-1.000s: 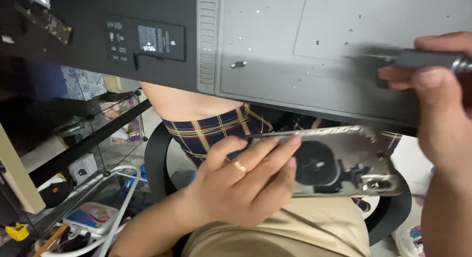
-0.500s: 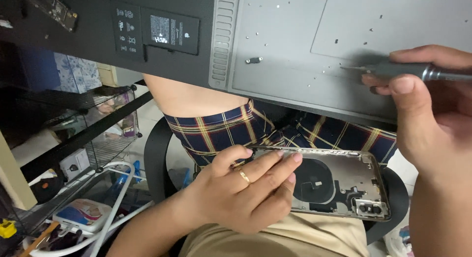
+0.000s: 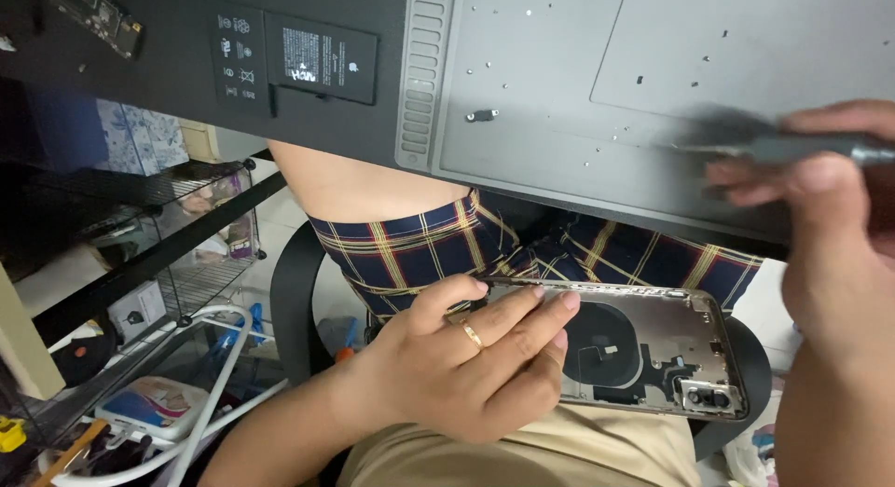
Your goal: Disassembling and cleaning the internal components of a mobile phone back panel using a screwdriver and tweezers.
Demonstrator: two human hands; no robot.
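My left hand point(image 3: 466, 366), a ring on one finger, grips an opened phone housing point(image 3: 653, 347) by its left end and holds it flat over my lap, below the table edge. The housing's inside faces up, with a round black coil and a camera module at its right end. My right hand point(image 3: 820, 226) is shut on a thin grey screwdriver point(image 3: 792, 150), blurred, its tip pointing left over the grey work mat point(image 3: 559, 68).
Several tiny screws and a small metal part point(image 3: 482, 116) lie on the mat. A black battery point(image 3: 320, 56) and a circuit board point(image 3: 89, 16) rest on the dark table at the left. A wire rack point(image 3: 186, 254) with clutter stands below left.
The screwdriver hand has shifted a little right and become blurred. The phone housing has slid slightly left and lower in my left hand's grip.
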